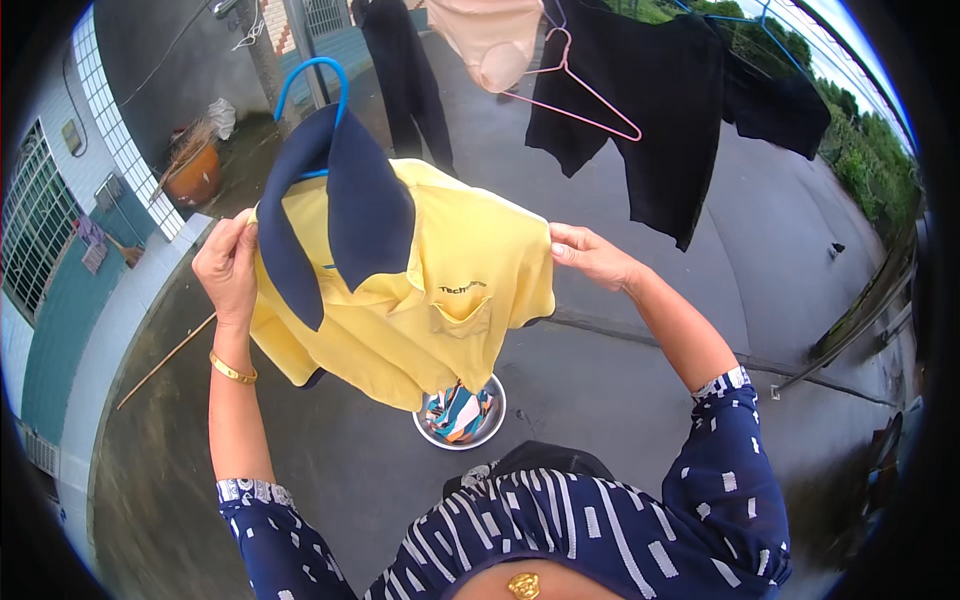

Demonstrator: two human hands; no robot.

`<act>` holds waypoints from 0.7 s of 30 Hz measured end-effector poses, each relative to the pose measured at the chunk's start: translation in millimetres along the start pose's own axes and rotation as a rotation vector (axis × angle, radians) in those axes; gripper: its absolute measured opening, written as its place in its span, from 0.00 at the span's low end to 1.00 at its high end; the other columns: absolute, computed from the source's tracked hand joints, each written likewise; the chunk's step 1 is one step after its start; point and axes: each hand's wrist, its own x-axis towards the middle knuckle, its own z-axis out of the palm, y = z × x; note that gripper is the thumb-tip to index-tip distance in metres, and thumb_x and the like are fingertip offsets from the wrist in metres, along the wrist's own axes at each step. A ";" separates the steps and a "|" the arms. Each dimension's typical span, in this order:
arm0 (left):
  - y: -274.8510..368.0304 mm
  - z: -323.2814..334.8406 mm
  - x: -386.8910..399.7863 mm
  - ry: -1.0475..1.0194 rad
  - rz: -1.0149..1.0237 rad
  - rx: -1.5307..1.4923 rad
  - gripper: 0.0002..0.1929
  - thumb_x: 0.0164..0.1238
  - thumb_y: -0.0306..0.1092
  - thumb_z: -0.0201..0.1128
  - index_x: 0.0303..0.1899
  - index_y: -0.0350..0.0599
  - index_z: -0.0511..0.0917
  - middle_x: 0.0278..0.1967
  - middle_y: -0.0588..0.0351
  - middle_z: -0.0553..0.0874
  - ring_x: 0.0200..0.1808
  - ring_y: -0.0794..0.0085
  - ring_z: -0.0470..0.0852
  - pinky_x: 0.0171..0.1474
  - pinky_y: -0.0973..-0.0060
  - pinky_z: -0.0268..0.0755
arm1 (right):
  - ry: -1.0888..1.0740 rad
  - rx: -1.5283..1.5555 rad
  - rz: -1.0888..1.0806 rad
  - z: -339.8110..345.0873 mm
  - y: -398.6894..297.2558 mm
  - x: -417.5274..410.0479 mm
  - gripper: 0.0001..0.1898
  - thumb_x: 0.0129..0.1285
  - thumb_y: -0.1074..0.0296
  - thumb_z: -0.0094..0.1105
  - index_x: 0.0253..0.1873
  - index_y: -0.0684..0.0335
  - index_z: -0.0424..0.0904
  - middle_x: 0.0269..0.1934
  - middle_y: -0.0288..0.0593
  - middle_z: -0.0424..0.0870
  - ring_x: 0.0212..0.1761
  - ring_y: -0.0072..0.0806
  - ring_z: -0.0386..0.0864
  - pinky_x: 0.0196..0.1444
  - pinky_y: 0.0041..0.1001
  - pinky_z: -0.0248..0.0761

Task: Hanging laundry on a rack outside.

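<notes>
A yellow polo shirt (375,330) with a dark navy collar hangs in front of me on a blue hanger (313,69), whose hook sticks up above the collar. My left hand (231,259) pinches the shirt at its left shoulder. At the opposite shoulder, my right hand (592,253) grips the sleeve edge between thumb and fingers. The shirt bears writing above a chest pocket (463,311). Below its hem, a metal basin (489,431) on the ground holds multicoloured patterned fabric (459,412); the shirt covers part of the basin.
Black garments (630,97), a peach garment (487,37) and a pink hanger (592,105) hang ahead of me. Black trousers (409,82) hang further left. A thin stick (166,360) lies on the concrete. An orange planter (193,174) stands by the wall.
</notes>
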 end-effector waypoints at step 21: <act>203.1 126.6 1.3 -0.073 -0.018 -0.707 0.06 0.63 0.24 0.63 0.40 0.34 0.82 0.24 0.65 0.76 0.26 0.86 0.70 0.29 0.87 0.61 | 0.676 -0.765 -0.139 -7.9 -106.1 -312.2 0.12 0.66 0.62 0.56 0.42 0.67 0.77 0.32 0.40 0.80 0.34 0.23 0.77 0.42 0.26 0.70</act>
